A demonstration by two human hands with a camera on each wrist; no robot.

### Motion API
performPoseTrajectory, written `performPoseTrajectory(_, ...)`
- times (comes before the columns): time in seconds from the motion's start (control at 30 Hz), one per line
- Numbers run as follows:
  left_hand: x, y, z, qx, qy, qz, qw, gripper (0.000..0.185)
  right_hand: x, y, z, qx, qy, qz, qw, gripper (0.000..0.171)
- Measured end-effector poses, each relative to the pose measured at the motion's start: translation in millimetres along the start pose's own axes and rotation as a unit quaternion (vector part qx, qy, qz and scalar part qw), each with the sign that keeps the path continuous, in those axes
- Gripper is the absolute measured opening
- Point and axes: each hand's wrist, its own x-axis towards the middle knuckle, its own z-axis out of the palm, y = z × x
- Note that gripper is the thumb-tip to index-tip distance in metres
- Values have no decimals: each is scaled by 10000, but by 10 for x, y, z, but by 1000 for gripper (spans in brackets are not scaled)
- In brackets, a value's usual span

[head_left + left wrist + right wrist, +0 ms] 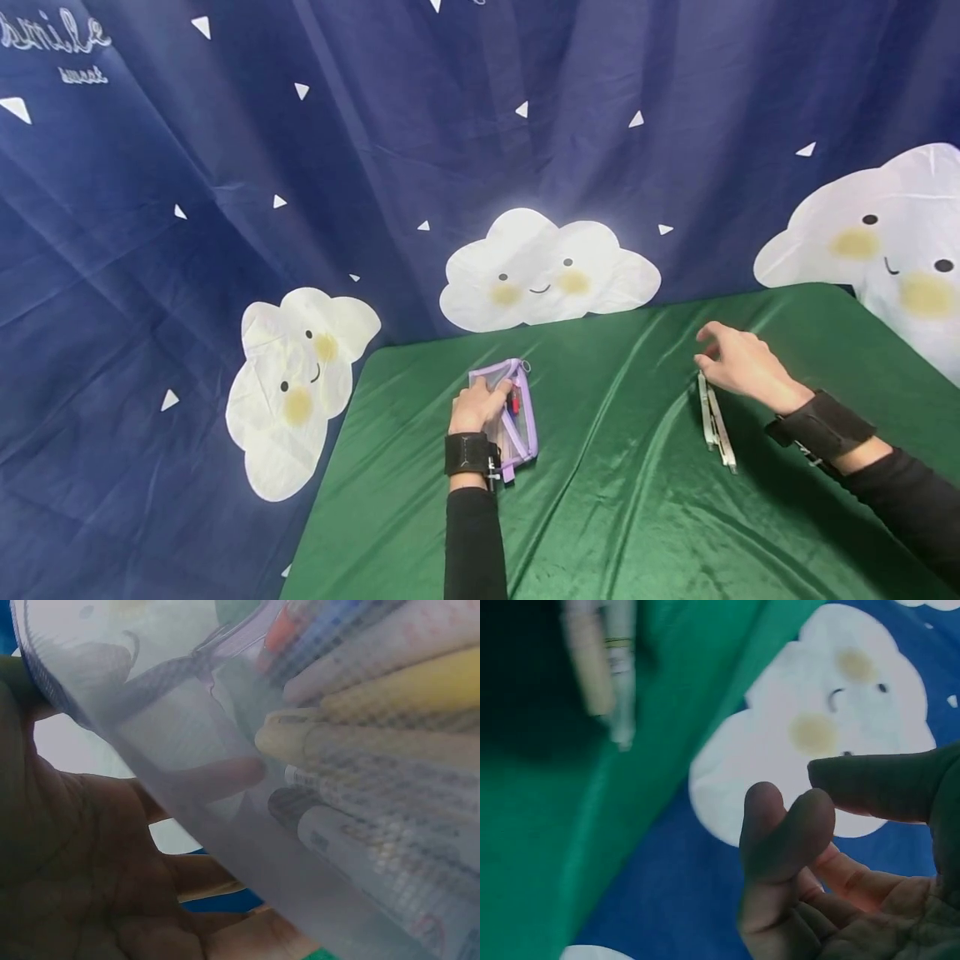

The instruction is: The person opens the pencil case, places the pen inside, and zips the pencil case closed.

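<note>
Head view: a worktop (645, 517) draped in green satin cloth, set before a navy backdrop (225, 167) printed with smiling white clouds and small white triangles.

The left hand (477, 406) lies on a lilac-trimmed mesh pencil pouch (517, 417) near the worktop's far left part — its grip closed round the pouch's left edge, fingers curled over the top. In the left wrist view the palm (67, 862) sits against the translucent mesh (225, 847), and one fingertip shows through the fabric from behind. Inside the pouch, several markers (390, 742) lie side by side, among them yellow, cream and orange barrels.

The right hand (742, 362) hovers over the right part of the worktop, well apart from the pouch. Its grip is loosely spread and holds nothing; the fingertips hang just above the upper end of two pale pens (716, 425), which lie side by side on the cloth. Whether a fingertip touches them cannot be told. In the right wrist view the fingers (787, 840) are gently bent with the thumb apart from them, and the pens (604, 660) appear blurred at the upper left.

Both forearms wear black sleeves and black wrist straps (821, 425).
</note>
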Motion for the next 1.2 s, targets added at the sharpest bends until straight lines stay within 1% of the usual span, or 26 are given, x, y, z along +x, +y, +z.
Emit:
performPoseTrajectory(0.1, 1, -4, -6, -7, -15, -8, 10000, 73, 2, 121, 60, -33, -219, 152, 9996, 33)
performPoseTrajectory(0.33, -3, -4, -7, -44, -89, -78, 9999, 73, -51, 323, 205, -109, -675, 271, 9973, 35)
performPoseTrajectory(0.5, -9, -16, 4, -61, -87, -75, 9999, 74, -128, 374, 260, 123, -1165, 372, 9924, 40)
performPoseTrajectory(0.67, -3, -29, 12, -48, -46, -44, 10000, 74, -178, 365, 296, 268, -1430, 563, 9877, 42)
performPoseTrajectory(0.8, 4, -34, 14, -38, -33, -54, 10000, 74, -189, 359, 337, 218, -1525, 675, 9858, 42)
performPoseTrajectory(1.07, -11, -26, 14, -15, 29, 24, 10000, 72, -174, 355, 372, 273, -1489, 645, 9864, 39)
performPoseTrajectory(1.1, -15, -24, 13, 7, 39, 34, 10000, 71, -168, 352, 376, 259, -1487, 639, 9865, 35)
performPoseTrajectory(1.2, -15, -24, 13, 33, 95, 64, 9999, 71, -141, 339, 393, 170, -1366, 588, 9887, 14)
